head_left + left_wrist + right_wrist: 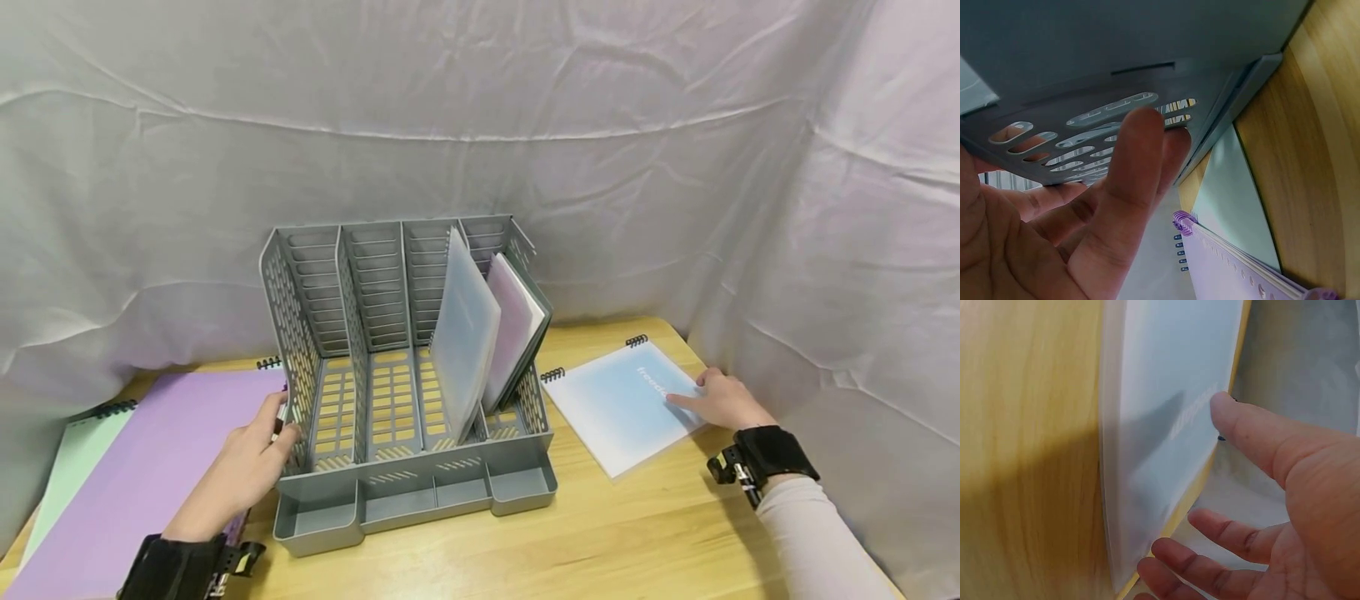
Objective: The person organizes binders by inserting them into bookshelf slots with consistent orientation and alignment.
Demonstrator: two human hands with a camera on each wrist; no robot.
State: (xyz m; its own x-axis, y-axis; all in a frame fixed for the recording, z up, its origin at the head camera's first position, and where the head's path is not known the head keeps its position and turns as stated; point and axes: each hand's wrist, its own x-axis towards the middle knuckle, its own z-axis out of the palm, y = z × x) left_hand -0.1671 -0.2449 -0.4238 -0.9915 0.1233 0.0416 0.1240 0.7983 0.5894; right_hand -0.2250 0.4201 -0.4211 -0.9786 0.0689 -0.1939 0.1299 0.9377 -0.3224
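My left hand grips the left side wall of a grey desk file organizer, fingers against its slotted outer face and thumb at the front edge. In the left wrist view, fingers overlap the slots. My right hand rests at the right edge of a blue-and-white spiral notebook lying on the table. One digit touches its cover by the white lettering; in the right wrist view the other fingers spread beside its edge. A translucent blue notebook and a pinkish one lean inside the organizer.
A purple notebook lies over a pale green one left of the organizer. The wooden table meets a grey cloth backdrop behind and at the right. Small front trays run along the organizer's base.
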